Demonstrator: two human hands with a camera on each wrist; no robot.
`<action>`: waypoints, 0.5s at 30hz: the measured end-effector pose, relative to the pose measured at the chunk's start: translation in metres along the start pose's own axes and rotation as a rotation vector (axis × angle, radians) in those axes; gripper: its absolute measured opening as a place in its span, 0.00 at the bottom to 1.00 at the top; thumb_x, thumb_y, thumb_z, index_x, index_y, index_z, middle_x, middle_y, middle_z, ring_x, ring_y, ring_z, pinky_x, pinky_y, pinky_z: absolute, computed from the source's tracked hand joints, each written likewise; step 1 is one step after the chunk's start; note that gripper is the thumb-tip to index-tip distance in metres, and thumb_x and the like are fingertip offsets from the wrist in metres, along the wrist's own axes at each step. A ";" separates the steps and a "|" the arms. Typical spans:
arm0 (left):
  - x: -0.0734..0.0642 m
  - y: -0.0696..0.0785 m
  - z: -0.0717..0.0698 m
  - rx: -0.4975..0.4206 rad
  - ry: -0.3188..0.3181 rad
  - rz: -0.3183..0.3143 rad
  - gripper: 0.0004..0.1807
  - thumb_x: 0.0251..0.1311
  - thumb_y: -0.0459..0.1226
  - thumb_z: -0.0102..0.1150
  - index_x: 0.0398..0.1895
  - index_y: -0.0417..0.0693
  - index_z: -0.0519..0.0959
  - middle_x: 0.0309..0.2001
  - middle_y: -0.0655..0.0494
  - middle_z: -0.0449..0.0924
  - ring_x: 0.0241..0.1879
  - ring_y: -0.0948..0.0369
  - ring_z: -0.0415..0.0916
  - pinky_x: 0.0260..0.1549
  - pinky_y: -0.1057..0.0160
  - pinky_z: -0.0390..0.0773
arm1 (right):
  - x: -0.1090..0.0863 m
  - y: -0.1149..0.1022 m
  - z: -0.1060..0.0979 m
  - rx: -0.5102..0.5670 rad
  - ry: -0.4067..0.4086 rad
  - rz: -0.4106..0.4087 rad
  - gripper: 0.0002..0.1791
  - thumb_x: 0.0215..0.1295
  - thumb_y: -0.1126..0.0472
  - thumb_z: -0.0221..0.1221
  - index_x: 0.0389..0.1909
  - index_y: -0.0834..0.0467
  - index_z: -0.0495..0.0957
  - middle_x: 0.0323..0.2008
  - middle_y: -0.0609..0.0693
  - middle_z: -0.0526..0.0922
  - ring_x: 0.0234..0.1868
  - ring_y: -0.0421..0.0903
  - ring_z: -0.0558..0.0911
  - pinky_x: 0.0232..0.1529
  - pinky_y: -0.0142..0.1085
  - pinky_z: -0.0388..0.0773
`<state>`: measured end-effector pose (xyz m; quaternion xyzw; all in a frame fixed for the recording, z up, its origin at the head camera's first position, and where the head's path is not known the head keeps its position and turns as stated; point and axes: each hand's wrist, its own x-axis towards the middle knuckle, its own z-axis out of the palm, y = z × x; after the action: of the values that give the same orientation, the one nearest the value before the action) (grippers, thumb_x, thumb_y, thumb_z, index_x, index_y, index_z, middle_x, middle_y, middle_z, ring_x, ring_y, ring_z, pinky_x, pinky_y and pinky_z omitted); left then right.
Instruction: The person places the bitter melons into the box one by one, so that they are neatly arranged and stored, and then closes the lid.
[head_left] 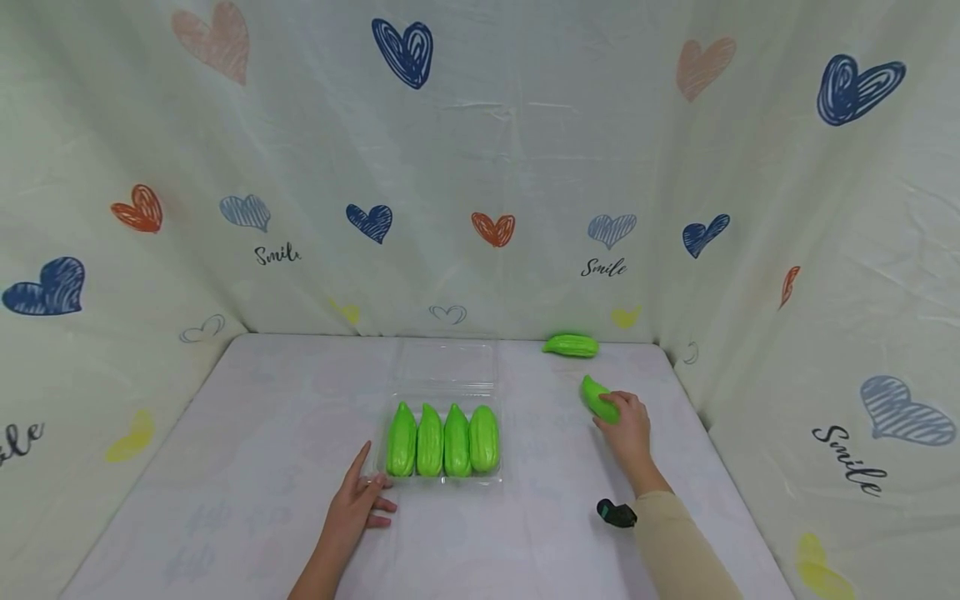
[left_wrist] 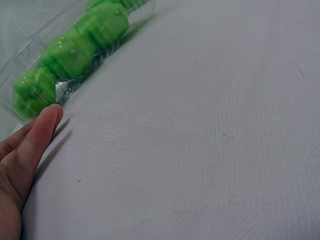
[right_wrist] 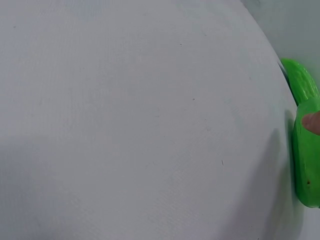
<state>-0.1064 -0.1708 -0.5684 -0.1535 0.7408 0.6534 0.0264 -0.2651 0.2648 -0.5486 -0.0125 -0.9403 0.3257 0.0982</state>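
We see four green gourds (head_left: 430,442) already inside the clear box (head_left: 446,367) at lower centre, the left hand (head_left: 357,500) with fingers apart at its lower-left corner, while at right two remain outside: one gourd (head_left: 595,397) gripped by the right hand (head_left: 631,427), another gourd (head_left: 573,345) lying higher

Vegetables (head_left: 483,439), six, bright green; box (head_left: 446,365), clear and colourless; sleeve (head_left: 684,546), plain beige; small object (head_left: 619,515), black with a green patch. Tablecloth (head_left: 555,533), white with a fine woven grain. Curtain (head_left: 540,158), pale off-white, printed with hearts (head_left: 406,57) in navy, light blue, orange-red, pink and yellow, some scribble-filled, others in grey outline, together with the word "Smile" (head_left: 603,267) in black script.
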 end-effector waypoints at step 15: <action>0.000 0.001 0.001 0.006 0.005 -0.005 0.37 0.72 0.43 0.51 0.78 0.62 0.46 0.45 0.44 0.79 0.32 0.53 0.83 0.26 0.58 0.85 | 0.010 0.005 0.000 0.017 0.021 0.060 0.25 0.53 0.74 0.67 0.55 0.65 0.77 0.57 0.64 0.70 0.59 0.64 0.67 0.62 0.58 0.62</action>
<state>-0.1068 -0.1699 -0.5674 -0.1568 0.7423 0.6509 0.0265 -0.2756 0.2698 -0.5503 -0.0431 -0.9356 0.3364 0.0982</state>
